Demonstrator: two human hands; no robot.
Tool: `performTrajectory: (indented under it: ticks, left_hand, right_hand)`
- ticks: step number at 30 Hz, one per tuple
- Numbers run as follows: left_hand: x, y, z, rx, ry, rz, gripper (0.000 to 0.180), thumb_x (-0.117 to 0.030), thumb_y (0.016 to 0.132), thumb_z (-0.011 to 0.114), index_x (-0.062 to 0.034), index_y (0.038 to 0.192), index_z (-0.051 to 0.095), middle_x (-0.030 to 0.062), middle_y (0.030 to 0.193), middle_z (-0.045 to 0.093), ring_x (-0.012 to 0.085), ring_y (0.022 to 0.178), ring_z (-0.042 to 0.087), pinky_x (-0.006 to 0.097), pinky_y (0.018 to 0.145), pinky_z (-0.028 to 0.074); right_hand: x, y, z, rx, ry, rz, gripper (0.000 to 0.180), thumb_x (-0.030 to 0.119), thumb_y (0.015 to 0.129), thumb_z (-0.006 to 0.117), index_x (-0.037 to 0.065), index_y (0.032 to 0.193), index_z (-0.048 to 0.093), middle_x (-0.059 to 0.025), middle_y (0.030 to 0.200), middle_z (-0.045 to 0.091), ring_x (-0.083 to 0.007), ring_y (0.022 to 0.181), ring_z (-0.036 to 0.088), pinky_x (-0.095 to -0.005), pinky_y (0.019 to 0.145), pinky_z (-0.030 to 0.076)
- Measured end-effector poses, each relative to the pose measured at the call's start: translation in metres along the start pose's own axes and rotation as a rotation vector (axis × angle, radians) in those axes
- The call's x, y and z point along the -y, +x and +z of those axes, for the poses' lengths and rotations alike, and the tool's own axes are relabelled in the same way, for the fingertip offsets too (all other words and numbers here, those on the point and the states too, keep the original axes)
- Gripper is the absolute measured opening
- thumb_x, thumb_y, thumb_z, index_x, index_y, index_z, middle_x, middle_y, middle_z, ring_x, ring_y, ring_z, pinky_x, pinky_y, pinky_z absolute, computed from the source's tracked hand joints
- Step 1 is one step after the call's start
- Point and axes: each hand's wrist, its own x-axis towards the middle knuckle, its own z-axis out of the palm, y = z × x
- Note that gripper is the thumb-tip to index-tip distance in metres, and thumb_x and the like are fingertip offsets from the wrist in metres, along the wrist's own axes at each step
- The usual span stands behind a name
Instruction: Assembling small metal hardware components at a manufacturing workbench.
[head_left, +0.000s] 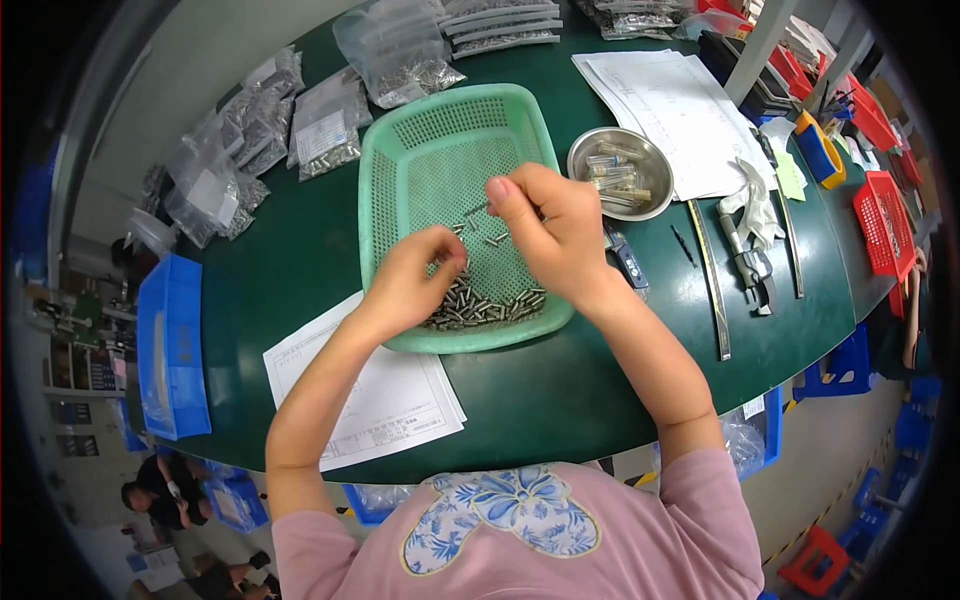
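Note:
A green perforated plastic basket stands in front of me on the table. Many small cylindrical metal parts are heaped at its near end, and a few lie loose farther in. My right hand is over the basket's right side, its thumb and fingers closed on a thin metal rod that points left. Over the left side, my left hand has its fingers curled together just above the heap. Whatever sits between those fingertips is too small to make out.
Right of the basket stand a metal bowl of small clear tubes, a digital caliper, a micrometer and papers. Bags of metal parts line the far left. A blue bin is at left; a printed sheet lies nearer.

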Motion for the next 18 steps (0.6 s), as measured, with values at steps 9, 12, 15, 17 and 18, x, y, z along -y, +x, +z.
performTrajectory:
  ticks: [9, 12, 15, 17, 18]
  left_hand:
    - [-0.024, -0.009, -0.005, -0.198, -1.366, -0.193, 0.015, -0.018, 0.089, 0.055, -0.0044, 0.097, 0.054, 0.0027, 0.088, 0.056, 0.0131, 0.084, 0.054, 0.026, 0.076, 0.044]
    - [-0.029, -0.01, -0.004, -0.2, -1.38, -0.184, 0.015, -0.016, 0.087, 0.057, -0.0039, 0.096, 0.055, 0.0036, 0.088, 0.057, 0.0135, 0.083, 0.054, 0.027, 0.075, 0.044]
    - [-0.029, -0.011, -0.003, -0.229, -1.391, -0.18, 0.014, -0.014, 0.086, 0.058, -0.0031, 0.095, 0.056, 0.0042, 0.087, 0.058, 0.0138, 0.082, 0.055, 0.027, 0.075, 0.045]
    - [-0.028, -0.011, -0.002, -0.245, -1.396, -0.182, 0.013, -0.012, 0.085, 0.059, -0.0026, 0.094, 0.057, 0.0045, 0.087, 0.059, 0.0139, 0.082, 0.056, 0.027, 0.075, 0.045]
    - [-0.028, -0.011, -0.001, -0.265, -1.381, -0.185, 0.013, -0.011, 0.085, 0.059, -0.0019, 0.093, 0.058, 0.005, 0.087, 0.06, 0.0143, 0.082, 0.057, 0.027, 0.075, 0.046]
  right_hand:
    - [0.006, -0.008, 0.008, 0.006, 0.073, -0.019, 0.019, 0.013, 0.083, 0.059, 0.003, 0.067, 0.056, -0.0087, 0.052, 0.051, -0.0193, 0.042, 0.049, -0.0296, 0.039, 0.035]
    - [0.005, -0.007, 0.005, 0.028, 0.088, -0.034, 0.019, 0.014, 0.086, 0.056, 0.001, 0.072, 0.058, -0.0063, 0.056, 0.056, -0.012, 0.044, 0.05, -0.0245, 0.04, 0.036]
    - [0.005, -0.009, 0.005, 0.061, 0.086, -0.038, 0.019, 0.013, 0.087, 0.054, 0.0, 0.075, 0.059, -0.0051, 0.061, 0.06, -0.0072, 0.044, 0.05, -0.0212, 0.041, 0.038]
    - [0.003, -0.01, 0.006, 0.072, 0.078, -0.024, 0.017, 0.011, 0.086, 0.055, 0.0, 0.074, 0.059, -0.0058, 0.06, 0.059, -0.0092, 0.044, 0.05, -0.0227, 0.041, 0.038]
    - [0.0, -0.008, 0.006, 0.043, 0.005, -0.178, 0.015, 0.009, 0.084, 0.056, 0.001, 0.072, 0.059, -0.0066, 0.06, 0.058, -0.0124, 0.044, 0.05, -0.0245, 0.043, 0.038]
